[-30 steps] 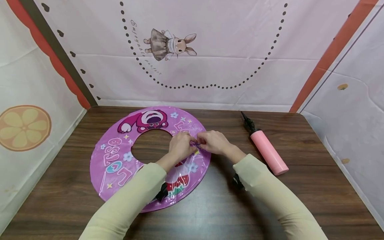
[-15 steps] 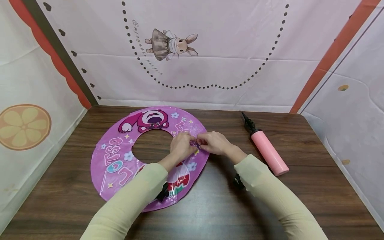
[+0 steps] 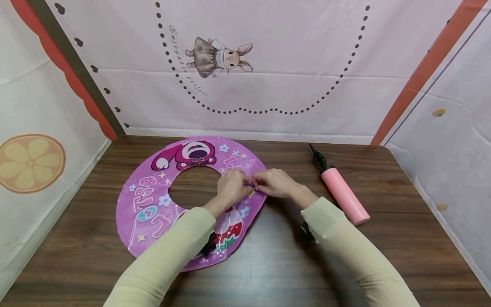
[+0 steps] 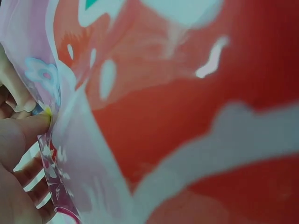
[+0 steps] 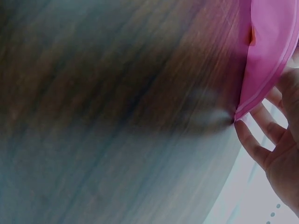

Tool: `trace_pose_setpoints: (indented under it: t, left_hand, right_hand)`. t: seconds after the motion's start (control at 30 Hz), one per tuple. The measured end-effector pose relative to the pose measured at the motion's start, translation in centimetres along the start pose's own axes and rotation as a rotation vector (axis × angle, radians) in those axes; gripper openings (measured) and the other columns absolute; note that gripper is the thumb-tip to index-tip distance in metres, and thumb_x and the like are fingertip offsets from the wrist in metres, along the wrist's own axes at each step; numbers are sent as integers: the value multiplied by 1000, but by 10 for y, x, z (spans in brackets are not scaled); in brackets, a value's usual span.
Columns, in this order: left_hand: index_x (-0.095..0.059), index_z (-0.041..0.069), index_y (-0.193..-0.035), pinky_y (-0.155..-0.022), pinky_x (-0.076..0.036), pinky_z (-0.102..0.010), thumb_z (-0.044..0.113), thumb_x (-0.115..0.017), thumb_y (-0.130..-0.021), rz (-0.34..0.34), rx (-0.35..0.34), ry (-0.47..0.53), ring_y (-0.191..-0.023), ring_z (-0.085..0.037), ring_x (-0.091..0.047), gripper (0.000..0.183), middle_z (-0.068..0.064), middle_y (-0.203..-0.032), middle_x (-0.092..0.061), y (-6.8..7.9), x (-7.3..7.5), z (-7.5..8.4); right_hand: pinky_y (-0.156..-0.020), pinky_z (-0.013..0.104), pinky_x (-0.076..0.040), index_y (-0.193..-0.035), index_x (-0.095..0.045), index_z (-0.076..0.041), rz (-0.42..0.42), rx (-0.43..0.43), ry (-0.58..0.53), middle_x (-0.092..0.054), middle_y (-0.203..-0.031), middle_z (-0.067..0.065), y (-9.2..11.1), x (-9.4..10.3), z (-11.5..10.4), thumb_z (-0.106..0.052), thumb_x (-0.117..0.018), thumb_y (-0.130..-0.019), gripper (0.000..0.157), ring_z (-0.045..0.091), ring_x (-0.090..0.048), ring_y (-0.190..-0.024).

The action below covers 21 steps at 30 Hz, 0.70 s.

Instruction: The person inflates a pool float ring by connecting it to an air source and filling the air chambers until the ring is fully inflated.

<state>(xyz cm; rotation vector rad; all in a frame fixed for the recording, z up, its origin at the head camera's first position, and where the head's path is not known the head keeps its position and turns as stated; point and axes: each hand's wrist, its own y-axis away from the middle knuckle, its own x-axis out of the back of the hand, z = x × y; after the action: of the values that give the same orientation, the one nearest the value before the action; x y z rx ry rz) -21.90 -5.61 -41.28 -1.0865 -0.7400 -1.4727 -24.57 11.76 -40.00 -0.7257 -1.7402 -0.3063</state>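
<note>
A flat purple swim ring (image 3: 130, 213) with bear, lettering and watermelon prints lies on the left half of the table. Both hands meet over its right side. My left hand (image 3: 231, 187) pinches the ring's film, its thumb beside a small blue piece (image 4: 37, 109) that looks like the valve. From the right, my right hand (image 3: 277, 183) pinches at the same spot, its fingertips close to the left ones. In the right wrist view, other right-hand fingers (image 5: 252, 142) touch the ring's folded-up pink edge (image 5: 268, 60). The fingertips largely hide the blue piece.
A pink hand pump (image 3: 344, 195) with a black nozzle lies to the right of the ring, beyond the right forearm. The brown wooden table (image 3: 268, 264) ends at a printed cloth wall (image 3: 291, 76) behind, with more cloth on both sides.
Both hands stay at the same place on the ring, with only slight finger shifts. The ring's lower right edge has drawn inward and straightened a little. The pump lies unmoved.
</note>
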Motion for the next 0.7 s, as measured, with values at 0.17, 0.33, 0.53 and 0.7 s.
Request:
trace_pose_setpoints:
  t: [0.17,0.33,0.53,0.7]
  left_hand:
    - [-75,29,-80,-65,-49,-33,29,-78,-70,-11,11,-7,-85,-14,-61,11,11,-91,-66,-1,0,1]
    - [-75,29,-80,-64,-49,-34,29,-77,-71,-26,9,-21,-85,-14,-61,9,12,-93,-66,-2,1,2]
    - [-74,30,-78,-63,-49,-34,30,-76,-72,-48,8,-42,-84,-14,-60,6,13,-92,-65,-1,2,3]
    - [-74,30,-77,-64,-48,-35,30,-76,-73,-59,17,-42,-82,-14,-59,5,13,-91,-64,-1,3,3]
  right_hand:
    - [-58,22,-42,-83,-60,-15,-26,12,11,-58,-77,-8,0,2,0,-14,-64,-84,5,5,-49,-64]
    - [-58,22,-42,-83,-59,-16,-30,29,26,-57,-76,-9,0,1,0,-13,-64,-83,6,5,-49,-65]
    - [-58,23,-43,-81,-57,-16,-19,76,41,-55,-75,-9,1,1,2,-13,-63,-83,7,5,-49,-66]
    - [-61,24,-44,-83,-56,-15,-36,107,49,-55,-77,-8,1,1,3,-13,-61,-85,5,6,-50,-69]
